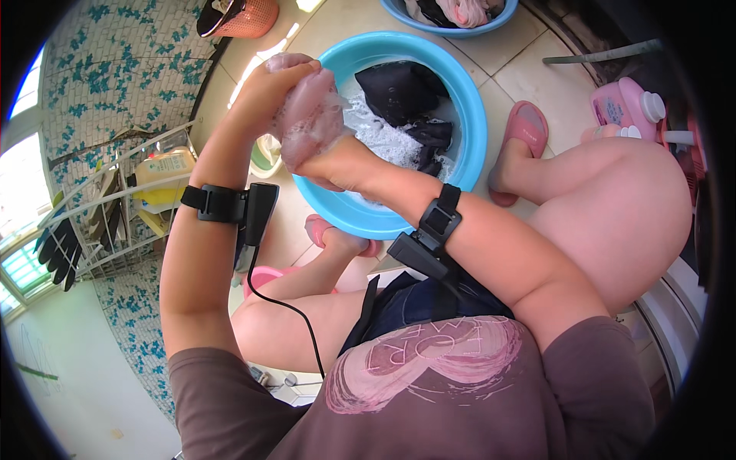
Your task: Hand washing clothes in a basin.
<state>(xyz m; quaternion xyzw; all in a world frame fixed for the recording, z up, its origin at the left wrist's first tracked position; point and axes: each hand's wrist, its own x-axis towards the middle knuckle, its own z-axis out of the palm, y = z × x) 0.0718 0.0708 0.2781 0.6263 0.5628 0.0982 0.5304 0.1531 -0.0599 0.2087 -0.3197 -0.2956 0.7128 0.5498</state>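
Note:
A wet, suds-covered pinkish cloth [315,112] is bunched between my two hands, above the left rim of a blue plastic basin [474,115]. Around its upper left side wraps my left hand [267,92], thumb pressed over the top. My right hand [330,164] grips the lower end, its fingers mostly hidden by cloth and foam. Inside the basin, dark wet fabric [397,92] lies partly sunk in soapy water [382,135] with white foam. Black strapped devices sit on both my forearms.
Another blue basin [468,30] with clothes stands beyond. At right are a pink detergent bottle [624,109] and a hose-like rod [601,53]. A wire rack [123,230] with bottles and gloves is at left, below an orange basket [250,20]. My pink slippers [532,132] flank the basin.

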